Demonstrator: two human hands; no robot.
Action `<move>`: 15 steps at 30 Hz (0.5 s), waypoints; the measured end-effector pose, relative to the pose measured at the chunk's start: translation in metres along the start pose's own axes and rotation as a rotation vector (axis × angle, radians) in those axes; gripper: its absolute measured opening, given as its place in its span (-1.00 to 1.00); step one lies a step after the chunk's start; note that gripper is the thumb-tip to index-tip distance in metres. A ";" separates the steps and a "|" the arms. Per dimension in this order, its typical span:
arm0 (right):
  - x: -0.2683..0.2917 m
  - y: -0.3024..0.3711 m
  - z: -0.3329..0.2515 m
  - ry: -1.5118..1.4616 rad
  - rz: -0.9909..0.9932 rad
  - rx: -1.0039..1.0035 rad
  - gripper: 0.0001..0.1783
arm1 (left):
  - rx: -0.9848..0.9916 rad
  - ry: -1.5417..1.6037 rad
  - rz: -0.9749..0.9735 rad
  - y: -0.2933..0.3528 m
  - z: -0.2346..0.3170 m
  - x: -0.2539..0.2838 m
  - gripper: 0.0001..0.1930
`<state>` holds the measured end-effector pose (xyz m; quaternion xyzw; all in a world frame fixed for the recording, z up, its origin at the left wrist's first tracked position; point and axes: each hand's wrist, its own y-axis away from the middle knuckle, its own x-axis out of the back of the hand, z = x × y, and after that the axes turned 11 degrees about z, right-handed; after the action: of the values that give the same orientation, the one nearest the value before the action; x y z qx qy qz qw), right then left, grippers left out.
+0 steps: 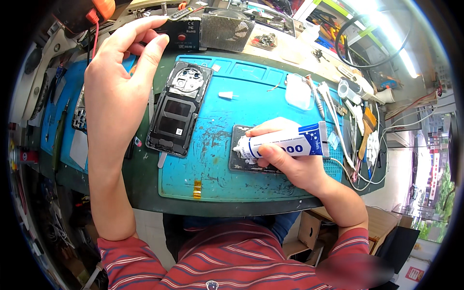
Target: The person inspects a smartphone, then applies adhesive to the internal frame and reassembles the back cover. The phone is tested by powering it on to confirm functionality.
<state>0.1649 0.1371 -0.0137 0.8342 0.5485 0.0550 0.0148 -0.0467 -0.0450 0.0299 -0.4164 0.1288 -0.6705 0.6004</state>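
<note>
A white and blue glue tube [309,137] is gripped in my right hand [285,154], its nozzle pointing left. Under that hand lies a dark phone part [237,162], partly hidden by the hand and tube. My left hand [128,72] is raised at the far left, thumb and forefinger apart. Its fingertips are by a small dark strip-like part [181,13] on top of a black box [186,36]; whether they touch is unclear. An opened phone body [179,108] lies on the blue mat [217,159]. A white pin-tipped cap [226,95] sits right of it.
A finned metal block [226,33] stands behind the mat. On the right are a clear plastic lid [298,92], tweezers [328,99], a brush [369,125] and a white cable [360,186]. A gold tape piece [197,189] lies near the front edge. Shelves [333,29] stand far right.
</note>
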 end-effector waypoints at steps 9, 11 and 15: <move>0.001 0.000 0.004 0.044 -0.004 0.037 -0.64 | 0.007 -0.014 -0.007 0.001 0.001 0.001 -0.74; 0.001 0.000 0.004 0.038 0.001 0.041 -0.65 | 0.002 -0.012 -0.012 0.001 0.001 0.000 -0.74; 0.000 -0.001 0.003 0.026 0.005 0.035 -0.65 | 0.003 0.000 -0.017 0.001 0.002 0.001 -0.74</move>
<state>0.1648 0.1377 -0.0163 0.8350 0.5474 0.0563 -0.0072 -0.0446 -0.0452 0.0311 -0.4166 0.1239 -0.6758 0.5953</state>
